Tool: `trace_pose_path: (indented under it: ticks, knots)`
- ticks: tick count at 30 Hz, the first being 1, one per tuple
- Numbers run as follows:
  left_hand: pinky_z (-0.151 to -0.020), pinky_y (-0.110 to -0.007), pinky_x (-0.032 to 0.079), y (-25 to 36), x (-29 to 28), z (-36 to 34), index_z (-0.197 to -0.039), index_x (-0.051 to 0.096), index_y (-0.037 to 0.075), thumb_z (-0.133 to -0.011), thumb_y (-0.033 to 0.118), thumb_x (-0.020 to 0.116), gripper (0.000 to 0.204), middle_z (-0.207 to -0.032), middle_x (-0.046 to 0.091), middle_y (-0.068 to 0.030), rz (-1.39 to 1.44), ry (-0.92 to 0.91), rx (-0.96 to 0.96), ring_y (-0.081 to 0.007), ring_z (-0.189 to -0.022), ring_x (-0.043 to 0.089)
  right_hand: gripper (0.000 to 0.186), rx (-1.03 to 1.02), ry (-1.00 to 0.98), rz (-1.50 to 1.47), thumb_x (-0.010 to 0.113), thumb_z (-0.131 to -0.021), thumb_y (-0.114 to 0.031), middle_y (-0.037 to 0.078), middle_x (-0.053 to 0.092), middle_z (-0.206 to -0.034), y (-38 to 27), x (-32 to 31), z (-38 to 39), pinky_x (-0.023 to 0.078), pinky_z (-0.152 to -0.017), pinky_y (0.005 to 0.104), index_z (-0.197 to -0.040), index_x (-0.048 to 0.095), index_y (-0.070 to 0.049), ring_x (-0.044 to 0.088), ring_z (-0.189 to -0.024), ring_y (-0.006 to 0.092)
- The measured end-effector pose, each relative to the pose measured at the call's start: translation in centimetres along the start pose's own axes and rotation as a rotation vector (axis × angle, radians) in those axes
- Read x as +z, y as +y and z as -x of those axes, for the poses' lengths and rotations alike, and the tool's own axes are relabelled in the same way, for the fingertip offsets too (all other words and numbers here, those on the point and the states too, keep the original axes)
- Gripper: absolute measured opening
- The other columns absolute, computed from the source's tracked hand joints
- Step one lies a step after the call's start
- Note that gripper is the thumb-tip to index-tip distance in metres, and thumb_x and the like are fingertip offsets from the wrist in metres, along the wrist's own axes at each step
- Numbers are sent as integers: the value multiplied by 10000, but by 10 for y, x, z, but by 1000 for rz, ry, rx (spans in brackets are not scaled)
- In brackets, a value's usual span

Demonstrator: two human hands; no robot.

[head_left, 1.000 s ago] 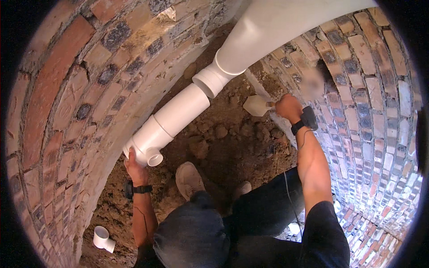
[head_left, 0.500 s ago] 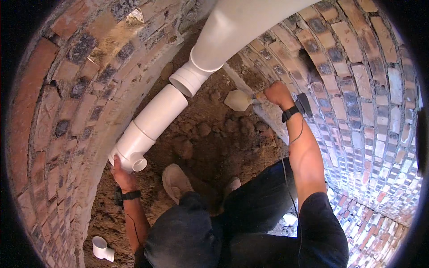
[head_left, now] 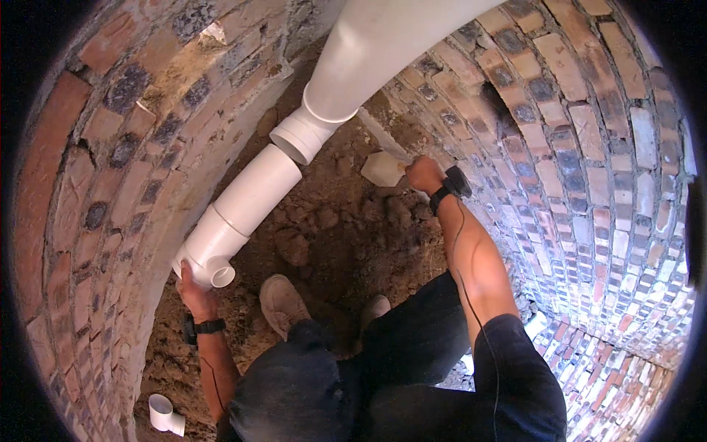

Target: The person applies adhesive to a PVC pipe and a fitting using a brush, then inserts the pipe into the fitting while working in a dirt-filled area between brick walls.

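A white plastic pipe [head_left: 259, 186] with a tee fitting [head_left: 213, 247] on its near end lies slanting along the left wall. My left hand [head_left: 197, 291] grips the tee's near end, thumb on top, beside the small side outlet [head_left: 221, 272]; the fingers underneath are hidden. The pipe's far end sits just short of the open socket [head_left: 294, 136] on a large white pipe [head_left: 361, 59], with a narrow gap visible. To the right, my right hand [head_left: 425, 175] is closed around the handle of a trowel [head_left: 383, 169], whose pale blade rests close to the dirt.
Curved brick walls [head_left: 552, 132] hem in both sides. Loose soil and clods [head_left: 324, 221] cover the ground between the pipe and the right wall. A small white elbow fitting [head_left: 166, 416] lies at the lower left. My shoes [head_left: 283, 303] stand on the dirt near the tee.
My right hand has moved left, nearer the trowel's blade. My left hand keeps its place on the tee. The whole view has shifted slightly.
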State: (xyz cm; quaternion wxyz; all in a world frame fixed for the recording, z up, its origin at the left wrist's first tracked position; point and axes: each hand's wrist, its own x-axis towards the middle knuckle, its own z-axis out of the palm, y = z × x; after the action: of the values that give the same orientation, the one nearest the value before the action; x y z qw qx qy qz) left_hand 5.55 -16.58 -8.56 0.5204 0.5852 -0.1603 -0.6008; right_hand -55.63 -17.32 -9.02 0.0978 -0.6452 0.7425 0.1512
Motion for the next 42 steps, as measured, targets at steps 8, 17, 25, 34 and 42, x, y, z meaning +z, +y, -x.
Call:
trace_pose_path:
  ticks: [8, 17, 25, 34, 42]
  knots:
    - [-835, -372, 530, -6, 1, -8, -1181, 602, -71, -967, 288, 628, 418, -1090, 683, -128, -7, 37, 99, -230, -942, 673, 300, 195, -78, -28, 572, -859, -244, 261, 667, -895, -19, -77, 27, 524, -799, 509, -836, 666, 40, 641, -862, 447]
    - [-792, -352, 538, -23, 24, -11, -1129, 627, -60, -960, 271, 647, 372, -1039, 690, -111, 71, -34, 135, -207, -878, 675, 262, 175, -9, -217, 605, -880, -268, 232, 682, -927, -146, -101, 68, 530, -789, 511, -948, 692, -31, 649, -875, 430]
    - [-829, -360, 540, -27, 25, -14, -1129, 622, -62, -957, 282, 649, 385, -1049, 694, -118, 68, 45, 86, -215, -907, 681, 291, 25, -94, -497, 632, -852, -315, 232, 697, -885, -234, -63, 81, 554, -755, 537, -901, 708, -38, 675, -839, 424]
    - [-810, -337, 518, -34, 34, -9, -1100, 640, -86, -982, 350, 601, 453, -1044, 691, -110, -19, 50, 60, -194, -884, 671, 373, -94, -429, -929, 629, -901, -347, 212, 701, -938, -291, -44, 85, 530, -839, 441, -1009, 707, 1, 666, -886, 343]
    - [-713, -312, 474, -35, 35, 12, -1066, 635, -60, -1004, 406, 562, 476, -941, 674, -69, -418, 17, 129, -139, -791, 593, 940, 249, -722, -1671, 733, -875, -477, 174, 601, -1280, -356, -43, 89, 535, -856, 377, -1456, 304, 125, 626, -1049, 248]
